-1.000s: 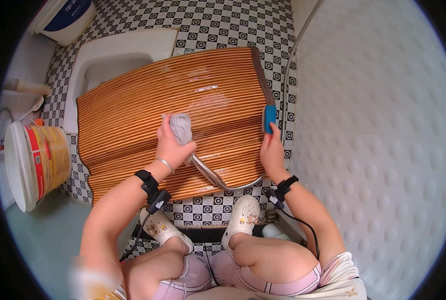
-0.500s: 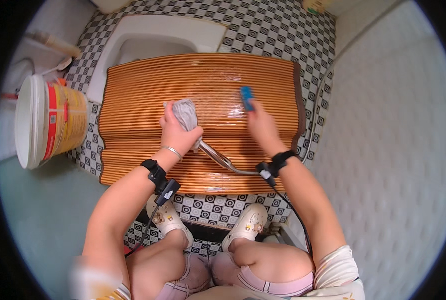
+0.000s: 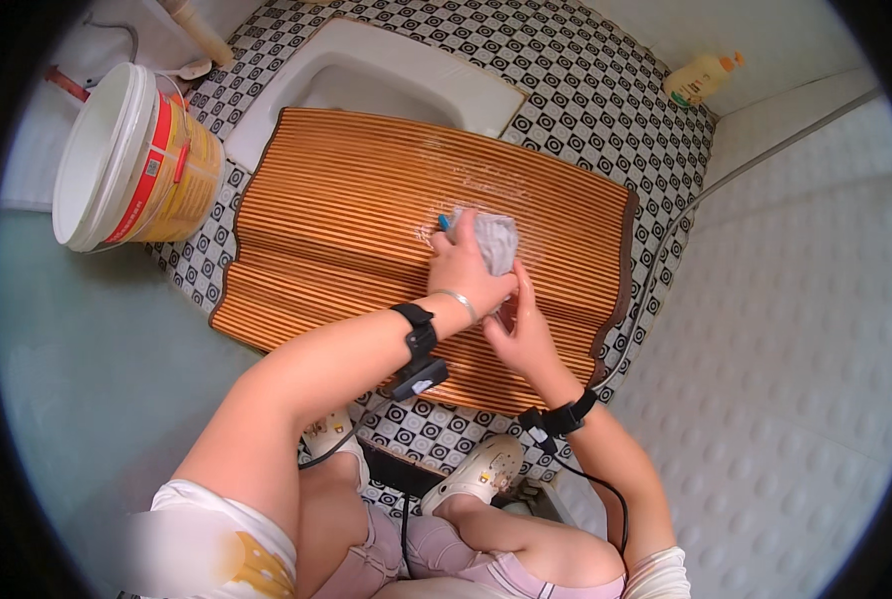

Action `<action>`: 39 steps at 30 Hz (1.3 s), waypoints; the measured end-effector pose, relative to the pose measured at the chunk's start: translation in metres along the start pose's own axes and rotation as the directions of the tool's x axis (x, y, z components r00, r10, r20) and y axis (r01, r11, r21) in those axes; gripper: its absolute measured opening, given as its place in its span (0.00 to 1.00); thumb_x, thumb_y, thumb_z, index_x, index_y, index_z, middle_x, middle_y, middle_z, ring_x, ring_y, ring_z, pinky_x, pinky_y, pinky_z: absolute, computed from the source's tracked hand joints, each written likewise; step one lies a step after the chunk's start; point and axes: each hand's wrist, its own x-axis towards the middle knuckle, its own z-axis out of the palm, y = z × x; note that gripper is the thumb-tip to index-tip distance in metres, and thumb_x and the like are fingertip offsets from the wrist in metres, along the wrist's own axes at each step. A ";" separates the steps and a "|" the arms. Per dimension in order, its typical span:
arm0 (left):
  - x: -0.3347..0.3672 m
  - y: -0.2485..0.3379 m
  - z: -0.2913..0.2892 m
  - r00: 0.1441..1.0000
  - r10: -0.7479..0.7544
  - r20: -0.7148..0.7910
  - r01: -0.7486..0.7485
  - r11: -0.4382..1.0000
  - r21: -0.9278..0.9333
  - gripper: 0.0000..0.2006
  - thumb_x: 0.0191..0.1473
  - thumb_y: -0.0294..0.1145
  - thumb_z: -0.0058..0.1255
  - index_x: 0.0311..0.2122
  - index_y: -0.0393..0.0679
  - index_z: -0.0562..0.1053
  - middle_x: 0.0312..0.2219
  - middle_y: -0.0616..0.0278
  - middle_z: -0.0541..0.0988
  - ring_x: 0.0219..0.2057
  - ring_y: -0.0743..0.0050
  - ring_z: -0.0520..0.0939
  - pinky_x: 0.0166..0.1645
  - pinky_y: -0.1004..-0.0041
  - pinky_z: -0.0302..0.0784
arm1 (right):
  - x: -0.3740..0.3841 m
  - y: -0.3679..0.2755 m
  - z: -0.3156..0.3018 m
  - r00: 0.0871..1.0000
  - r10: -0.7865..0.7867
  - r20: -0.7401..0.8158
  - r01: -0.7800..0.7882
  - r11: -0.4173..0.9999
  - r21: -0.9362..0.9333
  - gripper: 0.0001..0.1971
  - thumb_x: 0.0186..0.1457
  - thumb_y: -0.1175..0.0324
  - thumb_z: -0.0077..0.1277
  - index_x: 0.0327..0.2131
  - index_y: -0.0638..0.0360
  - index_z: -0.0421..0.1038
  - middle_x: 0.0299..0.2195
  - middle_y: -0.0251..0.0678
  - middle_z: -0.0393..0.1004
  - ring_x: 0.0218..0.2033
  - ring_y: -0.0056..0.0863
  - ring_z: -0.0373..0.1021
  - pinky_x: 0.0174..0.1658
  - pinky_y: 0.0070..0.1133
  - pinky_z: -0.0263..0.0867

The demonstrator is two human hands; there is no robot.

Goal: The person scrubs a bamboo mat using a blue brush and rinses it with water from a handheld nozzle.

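Observation:
A brown-and-black striped mat [image 3: 346,170] with a raised crease lies before me, with wet, whitish streaks on its surface. Over its middle, my left hand [image 3: 464,278] is closed around a crumpled grey cloth [image 3: 491,245]. A small blue piece [image 3: 444,222], seemingly the scrubber, sticks out at that hand's fingertips, mostly covered. My right hand [image 3: 526,334] is just below and touching the bundle, its fingers curled where the shower head's handle is. The handle is largely hidden by both hands, so the right hand's hold shows only in part.
A white bucket [image 3: 106,165] with a red-yellow label is tilted at the left. Behind the mat is a white squat toilet [image 3: 446,85]. A pale yellow bottle [image 3: 701,80] stands far right. A grey hose [image 3: 736,165] runs along the right wall.
The right hand has come left and down from the mat to meet the left. The left hand has shifted right with the cloth; the blue scrubber now shows at its fingertips. The view has turned.

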 end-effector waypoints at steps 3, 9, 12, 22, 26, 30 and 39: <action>-0.004 0.019 0.018 0.998 0.025 0.055 -0.026 1.000 0.016 0.54 0.40 0.47 0.64 0.68 0.50 0.44 0.54 0.33 0.57 0.49 0.29 0.71 0.52 0.53 0.73 | -0.008 -0.001 -0.005 0.975 0.211 -0.068 -0.209 0.977 0.040 0.45 0.54 0.73 0.53 0.68 0.61 0.32 0.54 0.57 0.65 0.54 0.42 0.69 0.54 0.28 0.67; -0.009 0.030 0.032 0.957 0.284 0.063 -0.282 0.959 -0.037 0.45 0.49 0.44 0.58 0.68 0.49 0.46 0.59 0.32 0.51 0.56 0.26 0.65 0.62 0.54 0.62 | -0.018 0.010 -0.023 0.977 0.015 -0.211 0.005 0.996 0.093 0.52 0.50 0.73 0.60 0.68 0.59 0.30 0.55 0.55 0.66 0.56 0.40 0.67 0.54 0.27 0.67; -0.001 0.006 0.042 0.906 0.422 -0.037 -0.419 0.882 -0.215 0.38 0.53 0.38 0.54 0.66 0.45 0.51 0.58 0.34 0.55 0.56 0.32 0.66 0.62 0.57 0.63 | -0.016 -0.002 -0.031 0.972 0.044 -0.231 -0.029 0.997 0.069 0.51 0.49 0.71 0.63 0.68 0.60 0.35 0.55 0.54 0.66 0.56 0.38 0.68 0.53 0.26 0.68; -0.013 0.005 0.026 0.832 0.549 0.085 -0.516 0.821 -0.245 0.28 0.58 0.39 0.50 0.61 0.40 0.61 0.56 0.37 0.57 0.51 0.36 0.70 0.57 0.58 0.69 | -0.016 0.006 -0.044 0.923 0.173 -0.343 -0.136 0.982 0.130 0.38 0.53 0.76 0.56 0.66 0.58 0.51 0.48 0.41 0.74 0.38 0.22 0.72 0.42 0.19 0.70; 0.001 -0.018 0.020 0.848 0.525 0.080 -0.530 0.842 0.101 0.24 0.59 0.37 0.48 0.59 0.42 0.63 0.50 0.41 0.63 0.49 0.39 0.72 0.55 0.59 0.71 | -0.005 0.010 -0.052 0.905 0.025 -0.425 0.026 0.993 0.114 0.38 0.53 0.76 0.57 0.66 0.58 0.51 0.55 0.42 0.67 0.49 0.25 0.69 0.47 0.19 0.69; 0.016 -0.015 0.000 0.997 0.049 0.053 -0.054 0.993 0.103 0.35 0.55 0.43 0.53 0.64 0.44 0.54 0.47 0.40 0.65 0.47 0.40 0.74 0.51 0.58 0.74 | 0.006 -0.005 -0.049 0.908 0.078 -0.412 0.007 0.980 0.200 0.38 0.54 0.78 0.57 0.66 0.58 0.49 0.60 0.41 0.60 0.56 0.28 0.64 0.56 0.21 0.63; 0.040 -0.063 0.030 0.774 0.574 0.268 -0.614 0.578 0.538 0.32 0.58 0.28 0.45 0.67 0.55 0.54 0.49 0.41 0.68 0.47 0.39 0.74 0.49 0.54 0.75 | 0.027 -0.010 -0.036 0.954 0.063 -0.292 0.020 0.962 0.273 0.36 0.55 0.80 0.54 0.65 0.59 0.51 0.57 0.37 0.64 0.55 0.25 0.66 0.53 0.19 0.64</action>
